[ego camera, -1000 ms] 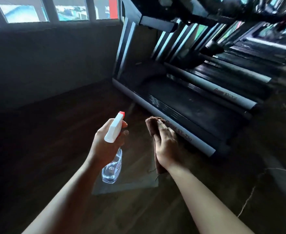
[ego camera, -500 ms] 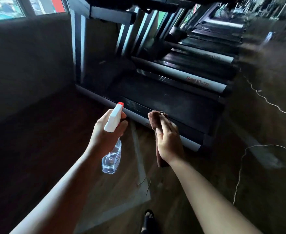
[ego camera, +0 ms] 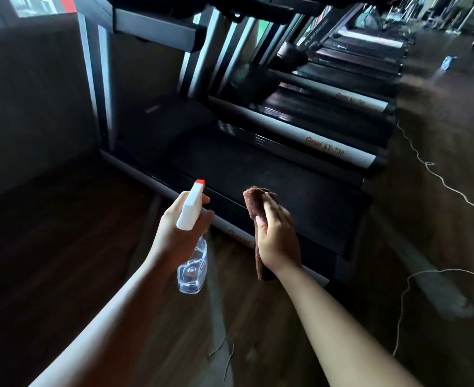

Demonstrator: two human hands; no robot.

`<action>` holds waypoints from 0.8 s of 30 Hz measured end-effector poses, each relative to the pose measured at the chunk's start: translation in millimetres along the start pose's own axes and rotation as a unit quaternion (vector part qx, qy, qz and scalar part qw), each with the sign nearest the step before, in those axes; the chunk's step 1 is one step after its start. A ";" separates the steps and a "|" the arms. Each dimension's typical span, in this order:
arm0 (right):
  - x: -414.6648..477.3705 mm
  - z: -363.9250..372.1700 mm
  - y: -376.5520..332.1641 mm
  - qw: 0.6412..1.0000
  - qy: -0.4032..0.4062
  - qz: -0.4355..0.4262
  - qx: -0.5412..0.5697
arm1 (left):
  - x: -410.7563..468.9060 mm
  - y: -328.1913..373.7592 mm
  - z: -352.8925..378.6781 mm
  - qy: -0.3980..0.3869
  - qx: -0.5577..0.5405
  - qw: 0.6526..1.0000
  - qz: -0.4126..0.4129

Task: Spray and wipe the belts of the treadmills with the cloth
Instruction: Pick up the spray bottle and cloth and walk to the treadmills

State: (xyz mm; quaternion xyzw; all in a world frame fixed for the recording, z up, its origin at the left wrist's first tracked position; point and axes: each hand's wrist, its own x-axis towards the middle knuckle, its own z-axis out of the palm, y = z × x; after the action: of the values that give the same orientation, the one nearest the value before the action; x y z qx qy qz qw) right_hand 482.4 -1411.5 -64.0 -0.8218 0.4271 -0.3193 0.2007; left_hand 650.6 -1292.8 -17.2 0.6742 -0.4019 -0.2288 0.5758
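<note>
Gripping a spray bottle [ego camera: 192,263] by its neck, the left hand [ego camera: 174,236] has its fingers curled under the white trigger head. The red nozzle points toward the treadmills, and the clear body hangs below the hand, over the floor [ego camera: 258,331].

Just beside it, the right hand [ego camera: 277,241] holds a brown cloth [ego camera: 254,201]. The thumb pins the cloth against the palm and the fingers lie fairly straight along it. One bunched end of the cloth sticks up past the fingertips, and the other end hangs down below the wrist. Both hands are raised in front of the near edge of the closest treadmill [ego camera: 152,181]. Whether the cloth touches its grey side rail cannot be told.

Beyond the hands lies the dark belt [ego camera: 286,185] of that treadmill, running back toward its grey uprights. A second treadmill [ego camera: 314,135] stands right alongside, its side rail printed with red lettering, and more machines line up behind it. A pale cord [ego camera: 439,177] trails in loops across the wooden floor on the right. A dark wall [ego camera: 34,93] stands on the left, under a window [ego camera: 34,4].
</note>
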 end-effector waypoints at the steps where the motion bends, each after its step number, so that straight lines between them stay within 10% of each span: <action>1: 11.8 4.6 4.0 1.000 -0.001 0.002 -0.004 | 14.8 -3.9 1.8 -0.002 0.002 1.000 -0.001; 24: 264.5 117.9 58.4 0.976 0.098 0.188 -0.046 | 381.3 -90.5 45.3 -0.207 0.057 0.974 0.066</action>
State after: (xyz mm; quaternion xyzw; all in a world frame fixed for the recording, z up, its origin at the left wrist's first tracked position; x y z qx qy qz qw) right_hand 645.1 -1656.7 -90.1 -0.7000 0.6057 -0.3348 0.1763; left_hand 859.0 -1625.5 -55.9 0.6158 -0.5681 -0.3020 0.4547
